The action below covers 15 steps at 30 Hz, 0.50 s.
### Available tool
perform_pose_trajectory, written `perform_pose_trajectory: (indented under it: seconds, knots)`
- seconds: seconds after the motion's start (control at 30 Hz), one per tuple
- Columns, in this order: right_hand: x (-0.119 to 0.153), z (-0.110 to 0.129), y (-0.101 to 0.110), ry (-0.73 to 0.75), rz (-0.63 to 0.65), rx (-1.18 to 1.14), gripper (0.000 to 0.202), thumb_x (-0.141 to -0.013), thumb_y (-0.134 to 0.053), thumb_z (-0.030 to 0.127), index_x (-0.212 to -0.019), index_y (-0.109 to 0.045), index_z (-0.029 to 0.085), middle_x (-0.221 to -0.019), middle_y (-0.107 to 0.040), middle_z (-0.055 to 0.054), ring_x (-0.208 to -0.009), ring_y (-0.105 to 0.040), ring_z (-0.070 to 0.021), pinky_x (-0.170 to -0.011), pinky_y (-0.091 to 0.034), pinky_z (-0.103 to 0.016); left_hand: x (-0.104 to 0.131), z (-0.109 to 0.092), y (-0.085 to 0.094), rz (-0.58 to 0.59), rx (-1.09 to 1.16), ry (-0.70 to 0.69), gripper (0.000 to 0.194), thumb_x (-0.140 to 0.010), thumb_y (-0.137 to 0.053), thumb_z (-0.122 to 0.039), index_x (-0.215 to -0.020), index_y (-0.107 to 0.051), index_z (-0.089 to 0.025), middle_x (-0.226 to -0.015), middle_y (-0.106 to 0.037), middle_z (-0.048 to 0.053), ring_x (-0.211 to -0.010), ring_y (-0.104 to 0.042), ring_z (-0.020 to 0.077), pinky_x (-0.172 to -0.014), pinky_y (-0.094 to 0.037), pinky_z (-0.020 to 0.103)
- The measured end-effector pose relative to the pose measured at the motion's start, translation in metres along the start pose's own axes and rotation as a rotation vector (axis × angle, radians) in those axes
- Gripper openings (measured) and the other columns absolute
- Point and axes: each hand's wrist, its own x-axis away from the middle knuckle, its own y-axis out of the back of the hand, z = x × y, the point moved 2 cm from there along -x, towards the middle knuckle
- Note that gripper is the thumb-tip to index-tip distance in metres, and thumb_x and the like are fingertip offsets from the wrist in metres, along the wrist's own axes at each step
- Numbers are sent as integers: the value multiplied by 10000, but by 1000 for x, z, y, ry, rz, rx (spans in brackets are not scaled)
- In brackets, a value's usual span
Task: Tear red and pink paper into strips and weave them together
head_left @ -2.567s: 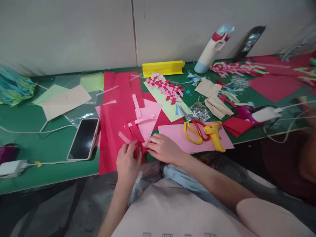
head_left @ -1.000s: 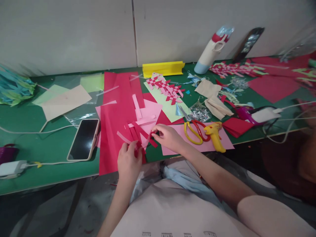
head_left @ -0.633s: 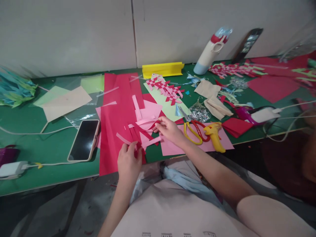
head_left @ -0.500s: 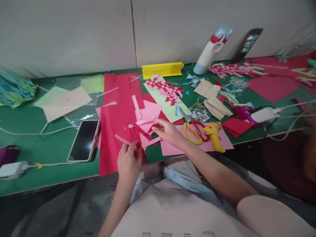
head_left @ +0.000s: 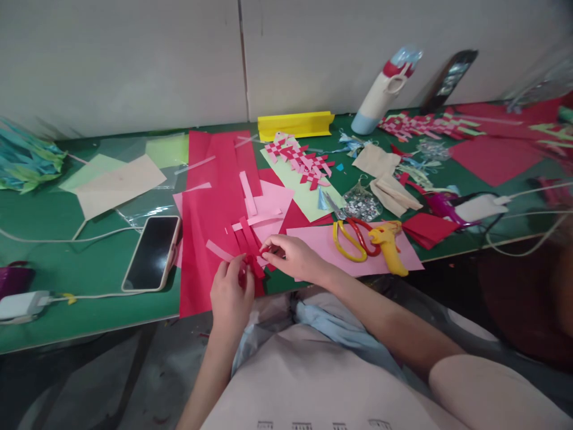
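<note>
Close together at the table's front edge, both my hands work on red and pink paper strips (head_left: 245,236). My left hand (head_left: 230,292) has its fingers curled and pinched on the near end of the red strips. To its right, my right hand (head_left: 293,257) pinches a red strip between thumb and fingertips. The held ends are partly hidden by my fingers. Beneath lies a large red paper sheet (head_left: 203,209), with loose pink strips (head_left: 247,192) on it. Behind my right hand, a woven red-and-pink paper fish (head_left: 298,158) rests on a pale green sheet (head_left: 307,203).
Scissors (head_left: 349,242) and a yellow glue gun (head_left: 387,245) lie on pink paper to the right. A phone (head_left: 152,254) is at the left, near a white cable. A bottle (head_left: 380,92) stands at the back beside a bag of beads (head_left: 362,203) and cloth pieces (head_left: 394,194).
My right hand has moved left and nearer to me, closer to my left hand, bringing a red strip along. The pink strip near it has shifted. My left hand has barely moved.
</note>
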Motion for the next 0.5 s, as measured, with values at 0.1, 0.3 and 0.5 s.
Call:
perform_pose_trajectory:
  seconds: [0.1, 0.3, 0.5]
  knots:
    - [-2, 0, -1, -41, -8, -43, 90, -846, -544, 254, -904, -576, 193, -848, -672, -18, -789, -636, -142, -718, -466, -261, 0, -1, 1, 4, -12, 1, 283, -858, -536, -218, -1128, -617, -199, -949, -606, 71, -815, -606, 206, -633, -441, 273]
    - [-11, -13, 3, -157, -87, -148, 128, -832, -550, 292, -907, -553, 188, -839, -671, -20, -772, -643, -153, -707, -486, -282, 2, -2, 2, -1, 0, -63, 308, -853, -535, -212, -1148, -621, -220, -958, -583, 71, -799, -607, 201, -629, -450, 272]
    - [-8, -10, 5, -21, -8, -40, 73, -809, -591, 239, -837, -615, 176, -835, -666, -19, -729, -621, -128, -655, -463, -240, 3, 0, 1, 28, 19, -106, 326, -844, -541, -212, -1159, -623, -218, -961, -582, 77, -831, -607, 217, -674, -480, 294]
